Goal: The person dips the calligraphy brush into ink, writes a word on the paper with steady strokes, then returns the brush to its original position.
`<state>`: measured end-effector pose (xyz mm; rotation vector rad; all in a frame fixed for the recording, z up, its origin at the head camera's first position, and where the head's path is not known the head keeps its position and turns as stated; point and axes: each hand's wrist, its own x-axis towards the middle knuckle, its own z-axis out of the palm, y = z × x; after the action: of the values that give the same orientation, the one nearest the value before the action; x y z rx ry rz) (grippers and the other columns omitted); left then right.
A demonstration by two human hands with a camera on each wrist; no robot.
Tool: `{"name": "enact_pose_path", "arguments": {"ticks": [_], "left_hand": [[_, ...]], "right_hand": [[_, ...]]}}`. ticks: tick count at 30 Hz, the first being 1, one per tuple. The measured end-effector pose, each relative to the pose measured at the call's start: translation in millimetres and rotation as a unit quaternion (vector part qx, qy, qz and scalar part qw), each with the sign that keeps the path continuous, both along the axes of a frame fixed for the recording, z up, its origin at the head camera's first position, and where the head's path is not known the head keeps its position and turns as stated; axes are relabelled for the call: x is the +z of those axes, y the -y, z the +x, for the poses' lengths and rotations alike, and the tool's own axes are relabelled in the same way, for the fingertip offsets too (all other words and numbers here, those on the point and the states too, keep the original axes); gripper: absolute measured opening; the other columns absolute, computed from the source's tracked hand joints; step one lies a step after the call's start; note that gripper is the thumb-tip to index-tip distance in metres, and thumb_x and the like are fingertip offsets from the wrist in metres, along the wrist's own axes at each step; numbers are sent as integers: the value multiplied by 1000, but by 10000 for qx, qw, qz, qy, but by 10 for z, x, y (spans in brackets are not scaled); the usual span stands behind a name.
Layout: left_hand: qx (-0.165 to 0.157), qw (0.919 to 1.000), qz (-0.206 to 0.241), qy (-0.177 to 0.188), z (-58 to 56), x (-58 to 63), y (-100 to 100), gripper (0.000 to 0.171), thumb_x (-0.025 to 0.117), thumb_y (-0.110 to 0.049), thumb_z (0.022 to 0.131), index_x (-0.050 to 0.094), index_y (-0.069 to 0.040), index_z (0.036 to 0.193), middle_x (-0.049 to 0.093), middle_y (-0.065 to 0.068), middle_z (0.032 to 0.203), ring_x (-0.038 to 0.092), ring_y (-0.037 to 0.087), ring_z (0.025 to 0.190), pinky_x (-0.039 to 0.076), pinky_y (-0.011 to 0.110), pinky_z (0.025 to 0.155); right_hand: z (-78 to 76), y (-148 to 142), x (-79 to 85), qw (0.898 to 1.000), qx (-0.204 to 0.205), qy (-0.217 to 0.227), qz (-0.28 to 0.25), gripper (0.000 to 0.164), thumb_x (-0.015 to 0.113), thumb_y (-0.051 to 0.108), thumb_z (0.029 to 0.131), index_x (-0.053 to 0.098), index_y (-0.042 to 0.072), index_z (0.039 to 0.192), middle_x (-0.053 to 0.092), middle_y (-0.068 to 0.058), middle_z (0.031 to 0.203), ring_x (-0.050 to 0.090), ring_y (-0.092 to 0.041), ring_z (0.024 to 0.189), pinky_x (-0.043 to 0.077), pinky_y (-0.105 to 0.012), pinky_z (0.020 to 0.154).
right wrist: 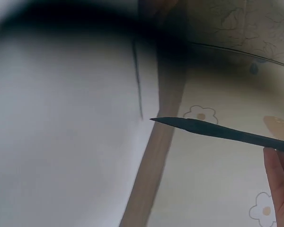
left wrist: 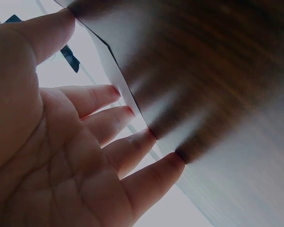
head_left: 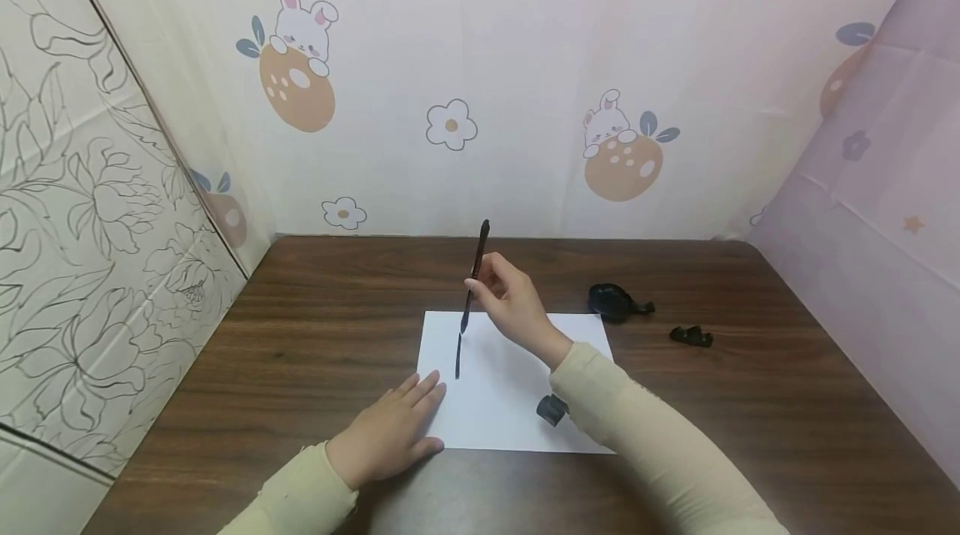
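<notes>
My right hand (head_left: 513, 302) pinches a dark ink brush (head_left: 476, 277) between thumb and fingers, its handle leaning slightly right. The pointed bristles (right wrist: 168, 121) hang just off the top end of a thin black stroke (head_left: 458, 356). That stroke runs nearly straight down the left part of a white paper sheet (head_left: 495, 402). With fingers spread and fairly straight, my left hand (head_left: 393, 431) rests at the sheet's left edge. In the left wrist view, the fingertips (left wrist: 177, 158) press down along the paper's edge and the wood.
A black round dish (head_left: 611, 302) with a short handle stands by the sheet's upper right corner. Farther right lies a small black notched brush rest (head_left: 692, 336). A black cylinder (head_left: 551, 410) sits under my right sleeve, over the paper. Patterned cloth (head_left: 450, 185) hangs behind the brown table (head_left: 315, 335).
</notes>
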<state>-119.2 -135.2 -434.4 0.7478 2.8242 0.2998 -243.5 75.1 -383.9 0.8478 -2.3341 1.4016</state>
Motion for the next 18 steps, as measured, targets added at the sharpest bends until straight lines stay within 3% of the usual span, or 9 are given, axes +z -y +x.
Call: {"name": "enact_pose_path", "arguments": {"ticks": [18], "left_hand": [[22, 10000, -28, -9, -13, -12, 12, 69, 62, -46, 93, 43, -8, 148, 36, 12, 157, 36, 38, 144, 40, 61, 107]], "right_hand": [[5, 21, -90, 10000, -2, 60, 67, 14, 64, 16, 96, 59, 9, 106, 66, -2, 91, 61, -13, 83, 56, -27, 73]]}}
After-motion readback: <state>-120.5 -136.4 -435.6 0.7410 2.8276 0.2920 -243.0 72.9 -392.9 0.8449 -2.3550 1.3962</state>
